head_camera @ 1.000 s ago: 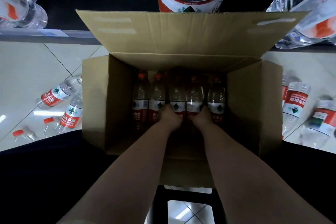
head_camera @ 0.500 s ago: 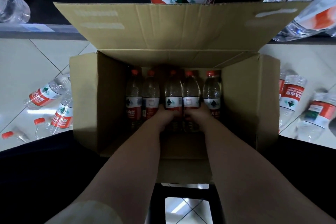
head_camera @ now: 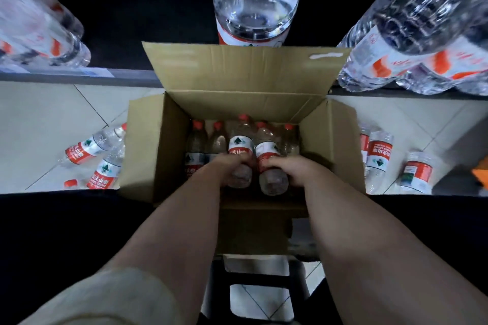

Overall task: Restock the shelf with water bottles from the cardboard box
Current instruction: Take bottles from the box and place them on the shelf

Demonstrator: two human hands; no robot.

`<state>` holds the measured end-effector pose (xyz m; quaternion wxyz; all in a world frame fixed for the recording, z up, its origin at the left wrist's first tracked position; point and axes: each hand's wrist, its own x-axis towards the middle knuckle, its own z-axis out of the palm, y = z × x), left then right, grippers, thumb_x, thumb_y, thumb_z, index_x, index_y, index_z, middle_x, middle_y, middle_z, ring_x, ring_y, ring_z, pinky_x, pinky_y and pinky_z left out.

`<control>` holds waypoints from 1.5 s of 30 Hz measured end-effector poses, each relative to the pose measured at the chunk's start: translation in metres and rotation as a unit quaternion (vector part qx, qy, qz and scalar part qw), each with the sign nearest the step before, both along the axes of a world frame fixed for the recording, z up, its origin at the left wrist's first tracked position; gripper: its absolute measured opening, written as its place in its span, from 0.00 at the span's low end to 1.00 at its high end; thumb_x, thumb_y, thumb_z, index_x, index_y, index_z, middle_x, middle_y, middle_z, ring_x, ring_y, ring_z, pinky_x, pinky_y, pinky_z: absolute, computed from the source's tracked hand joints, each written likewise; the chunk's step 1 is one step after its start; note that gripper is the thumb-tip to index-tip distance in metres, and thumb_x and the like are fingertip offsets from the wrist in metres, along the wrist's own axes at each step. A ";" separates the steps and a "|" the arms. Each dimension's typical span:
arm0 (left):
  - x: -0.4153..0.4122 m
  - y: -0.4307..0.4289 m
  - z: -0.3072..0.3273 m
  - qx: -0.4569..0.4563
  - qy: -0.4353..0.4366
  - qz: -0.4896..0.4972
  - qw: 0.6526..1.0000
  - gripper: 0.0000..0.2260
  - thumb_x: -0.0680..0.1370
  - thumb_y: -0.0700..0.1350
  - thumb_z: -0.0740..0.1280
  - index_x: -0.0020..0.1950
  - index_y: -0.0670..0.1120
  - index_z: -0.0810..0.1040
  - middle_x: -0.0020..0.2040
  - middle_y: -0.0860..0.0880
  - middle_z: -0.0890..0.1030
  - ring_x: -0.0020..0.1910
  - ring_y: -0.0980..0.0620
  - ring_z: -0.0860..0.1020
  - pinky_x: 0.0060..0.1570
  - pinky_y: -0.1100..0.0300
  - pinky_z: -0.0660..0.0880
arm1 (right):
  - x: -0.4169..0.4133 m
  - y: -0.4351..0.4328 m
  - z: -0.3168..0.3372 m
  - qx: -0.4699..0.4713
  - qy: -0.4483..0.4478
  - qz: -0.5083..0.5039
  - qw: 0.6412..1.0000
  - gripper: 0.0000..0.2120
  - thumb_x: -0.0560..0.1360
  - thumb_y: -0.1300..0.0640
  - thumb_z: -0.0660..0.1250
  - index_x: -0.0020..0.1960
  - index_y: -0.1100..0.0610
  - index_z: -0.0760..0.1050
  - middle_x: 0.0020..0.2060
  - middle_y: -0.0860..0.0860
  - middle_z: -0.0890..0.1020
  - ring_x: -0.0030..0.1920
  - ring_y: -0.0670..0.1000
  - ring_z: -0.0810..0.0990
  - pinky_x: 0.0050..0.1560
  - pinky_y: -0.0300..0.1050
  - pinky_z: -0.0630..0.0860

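Cardboard box [head_camera: 148, 145] sits dead centre, flaps open, far flap standing up against the dark shelf [head_camera: 132, 75] edge behind it. Above the box, on that shelf, a big clear bottle [head_camera: 256, 0] looms base-on toward the camera, with bundled water packs [head_camera: 422, 34] up to the right of the box and more blurred bottles [head_camera: 39, 29] up to the left. Loose bottles [head_camera: 89, 148] lie on the pale floor left of the box, and a few more [head_camera: 377, 155] lie right of it.

Inside the box, a row of red-capped bottles [head_camera: 195, 145] stands against the far wall. And here are both hands, deep in the box, side by side! Left hand [head_camera: 229, 163] is wrapped around the left bottle [head_camera: 239, 150], fingers closed over its label band; the bottle rides higher than the row, cap pointing to the far wall. Right hand [head_camera: 293, 169] is clamped around the right bottle [head_camera: 269, 161], just beside the first (the two bottles look to be touching, or nearly). Its base tips toward the box's near wall, clear of the row.
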<state>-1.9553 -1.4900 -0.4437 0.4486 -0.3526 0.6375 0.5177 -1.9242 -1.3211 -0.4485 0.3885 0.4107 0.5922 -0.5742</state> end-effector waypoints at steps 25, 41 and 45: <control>0.026 0.009 0.330 0.127 0.472 0.093 0.868 0.14 0.70 0.44 0.75 0.51 0.50 0.75 0.50 0.45 0.83 0.48 0.46 0.83 0.51 0.46 0.80 | 0.016 -0.013 0.337 0.126 0.466 -0.064 0.874 0.32 0.63 0.61 0.79 0.60 0.50 0.66 0.50 0.51 0.80 0.49 0.51 0.81 0.48 0.51 0.80; -0.130 0.016 0.405 0.164 0.474 0.082 0.861 0.25 0.67 0.41 0.79 0.60 0.45 0.72 0.51 0.43 0.82 0.48 0.44 0.83 0.49 0.47 0.80 | -0.129 0.010 0.412 0.207 0.521 -0.107 0.821 0.31 0.63 0.65 0.77 0.59 0.52 0.65 0.48 0.50 0.79 0.45 0.49 0.78 0.46 0.43 0.72; -0.185 0.018 0.410 0.163 0.487 0.096 0.852 0.22 0.68 0.41 0.78 0.57 0.48 0.73 0.50 0.46 0.82 0.48 0.46 0.82 0.51 0.48 0.79 | -0.177 0.013 0.415 0.241 0.558 -0.094 0.788 0.33 0.64 0.66 0.76 0.63 0.53 0.66 0.50 0.50 0.75 0.48 0.49 0.76 0.46 0.38 0.70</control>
